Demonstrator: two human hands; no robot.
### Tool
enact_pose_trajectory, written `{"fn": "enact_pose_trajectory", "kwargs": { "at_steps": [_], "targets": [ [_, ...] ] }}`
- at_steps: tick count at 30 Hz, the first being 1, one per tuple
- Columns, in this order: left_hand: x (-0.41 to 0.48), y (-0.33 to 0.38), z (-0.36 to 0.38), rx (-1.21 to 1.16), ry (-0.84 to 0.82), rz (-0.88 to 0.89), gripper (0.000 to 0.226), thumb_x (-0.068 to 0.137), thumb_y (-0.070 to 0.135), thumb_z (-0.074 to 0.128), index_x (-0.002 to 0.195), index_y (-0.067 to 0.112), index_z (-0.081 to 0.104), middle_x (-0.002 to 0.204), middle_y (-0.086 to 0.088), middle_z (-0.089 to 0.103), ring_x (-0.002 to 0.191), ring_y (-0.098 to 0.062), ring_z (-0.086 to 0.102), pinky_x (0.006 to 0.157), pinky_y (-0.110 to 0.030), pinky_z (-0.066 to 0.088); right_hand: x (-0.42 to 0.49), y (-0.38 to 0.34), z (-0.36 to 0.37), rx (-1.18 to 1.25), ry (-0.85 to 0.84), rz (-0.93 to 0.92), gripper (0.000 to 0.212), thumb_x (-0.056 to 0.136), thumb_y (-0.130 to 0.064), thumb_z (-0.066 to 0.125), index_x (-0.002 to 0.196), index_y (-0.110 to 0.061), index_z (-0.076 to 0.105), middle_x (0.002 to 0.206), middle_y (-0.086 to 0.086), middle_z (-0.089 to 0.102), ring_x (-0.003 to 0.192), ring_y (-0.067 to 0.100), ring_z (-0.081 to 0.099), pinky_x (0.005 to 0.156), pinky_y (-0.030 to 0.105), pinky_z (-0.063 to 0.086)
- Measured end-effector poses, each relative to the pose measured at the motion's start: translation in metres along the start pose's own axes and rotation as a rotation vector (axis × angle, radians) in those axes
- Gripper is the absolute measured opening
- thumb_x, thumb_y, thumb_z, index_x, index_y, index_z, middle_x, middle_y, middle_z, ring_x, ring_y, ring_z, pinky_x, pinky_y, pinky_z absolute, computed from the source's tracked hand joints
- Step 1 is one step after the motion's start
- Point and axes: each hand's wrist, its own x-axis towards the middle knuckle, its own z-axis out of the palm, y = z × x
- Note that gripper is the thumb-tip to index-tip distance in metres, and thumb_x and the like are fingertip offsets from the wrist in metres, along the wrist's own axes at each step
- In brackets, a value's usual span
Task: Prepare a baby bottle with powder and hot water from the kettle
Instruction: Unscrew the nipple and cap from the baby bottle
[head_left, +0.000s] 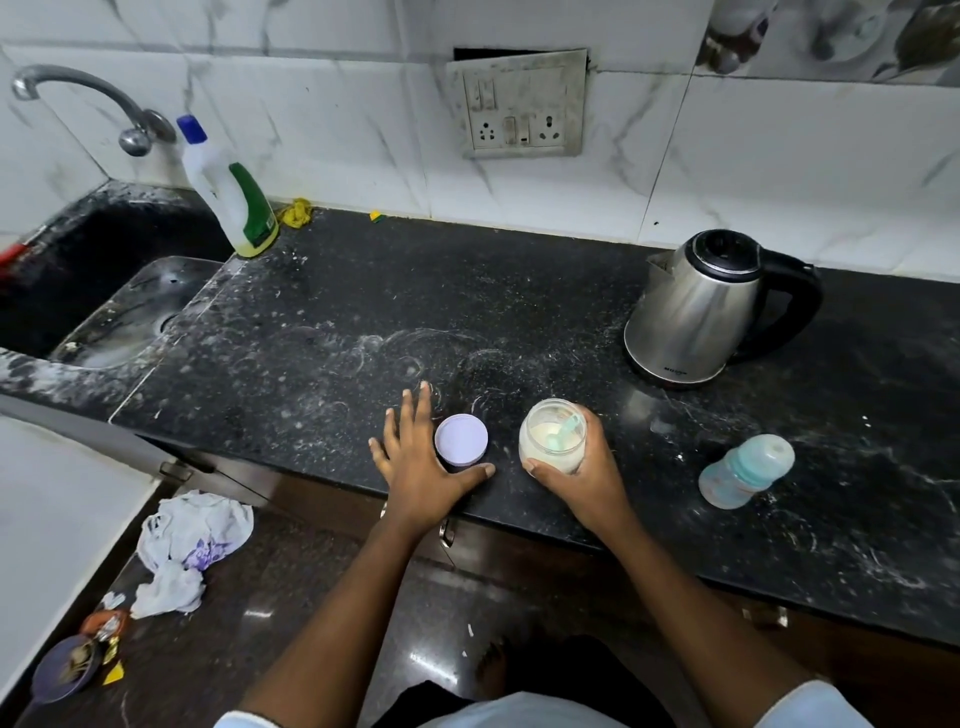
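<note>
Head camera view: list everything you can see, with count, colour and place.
Stainless steel electric kettle: one, silver with black handle, counter back right.
Clear plastic baby bottle: one, teal cap, counter front right.
Clear powder jar: one, cream powder and pale green scoop inside, counter front.
Round jar lid: one, lilac, left of jar.
White detergent bottle: one, blue cap, beside sink.
Steel tap: one, silver, above sink.
Wall socket plate: one, white, above counter.
Crumpled cloth or bag: one, white, floor left.
Left hand: flat on counter beside lid.
Right hand: grips jar.
</note>
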Motion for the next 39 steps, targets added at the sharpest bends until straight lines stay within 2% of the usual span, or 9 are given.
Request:
{"fn": "enact_pose_trajectory", "kwargs": {
  "at_steps": [7,11,15,19,21,26,32,36,39],
  "targets": [
    [-0.032,0.074,-0.008,-0.201,0.1,0.527,0.092,0.091,0.059,0.068,0.167,0.037,0.02,0.179,0.0,0.004,0.165,-0.03,0.0,0.128,-0.064,0.0,-0.004,-0.008,-0.004,0.131,-0.04,0.041,0.105,0.064,-0.037,0.097,0.148,-0.006,0.041,0.143,0.009,0.06,0.132,0.017,0.059,0.114,0.042,0.047],
    [-0.057,0.123,-0.003,-0.331,0.025,0.725,0.079,0.093,0.051,0.069,0.16,0.025,0.036,0.175,-0.009,0.02,0.162,-0.038,0.016,0.129,-0.062,0.01,-0.01,-0.015,-0.016,0.201,-0.107,0.151,0.125,0.068,-0.007,0.097,0.163,-0.014,0.016,0.163,0.005,0.038,0.142,-0.003,0.045,0.111,0.016,0.041],
    [-0.069,0.16,0.02,-0.448,-0.045,0.842,0.079,0.098,0.058,0.061,0.163,0.025,0.031,0.174,-0.013,0.024,0.161,-0.042,0.021,0.128,-0.061,0.015,-0.029,-0.029,-0.069,-0.032,0.148,-0.051,0.068,0.095,-0.031,0.075,0.154,-0.019,0.044,0.155,-0.01,0.047,0.147,0.013,0.045,0.121,0.04,0.039],
    [-0.075,0.194,0.078,-0.441,-0.053,0.715,0.078,0.097,0.049,0.068,0.162,0.022,0.034,0.17,0.003,0.033,0.157,-0.025,0.033,0.124,-0.054,0.03,-0.045,-0.043,-0.148,-0.443,0.626,-0.39,0.014,0.102,-0.021,0.058,0.115,-0.021,0.065,0.115,-0.013,0.064,0.112,-0.003,0.055,0.098,0.027,0.045],
    [-0.072,0.21,0.112,-0.345,-0.161,0.559,0.088,0.09,0.047,0.079,0.161,0.018,0.035,0.169,0.002,0.035,0.156,-0.018,0.033,0.125,-0.047,0.029,-0.046,-0.042,-0.181,-0.617,0.696,-0.349,0.011,0.1,-0.01,0.061,0.109,-0.013,0.066,0.11,0.001,0.069,0.104,0.014,0.06,0.094,0.027,0.04],
    [-0.059,0.236,0.167,-0.346,-0.467,0.308,0.101,0.068,0.043,0.098,0.152,0.015,0.048,0.153,-0.002,0.056,0.144,-0.018,0.05,0.122,-0.041,0.037,-0.042,-0.036,-0.217,-0.85,0.348,-0.003,0.028,0.102,-0.027,0.065,0.118,-0.005,0.069,0.113,0.015,0.067,0.103,0.035,0.061,0.091,0.045,0.049],
    [-0.054,0.234,0.195,-0.416,-0.437,0.29,0.034,0.08,0.031,0.086,0.107,0.015,0.072,0.098,0.008,0.075,0.095,-0.014,0.073,0.094,-0.052,0.056,-0.034,-0.031,-0.224,-0.963,0.093,0.078,0.053,0.099,-0.066,0.049,0.113,-0.016,0.061,0.103,0.01,0.07,0.093,0.031,0.068,0.071,0.039,0.048],
    [-0.059,0.232,0.198,-0.407,-0.441,0.226,0.047,0.077,0.047,0.079,0.115,0.019,0.07,0.094,0.014,0.073,0.083,0.004,0.068,0.072,-0.014,0.051,-0.029,-0.025,-0.222,-1.088,0.044,0.06,0.067,0.095,-0.075,0.046,0.118,-0.013,0.058,0.1,0.01,0.075,0.09,0.034,0.073,0.064,0.037,0.041],
    [-0.053,0.229,0.202,-0.378,-0.439,0.253,0.047,0.08,0.037,0.086,0.121,0.019,0.07,0.098,0.007,0.077,0.086,-0.002,0.071,0.071,-0.012,0.051,-0.023,-0.024,-0.22,-1.141,-0.014,0.073,0.066,0.094,-0.072,0.05,0.119,-0.011,0.056,0.1,0.012,0.076,0.091,0.035,0.074,0.066,0.038,0.045]
  ]
}}
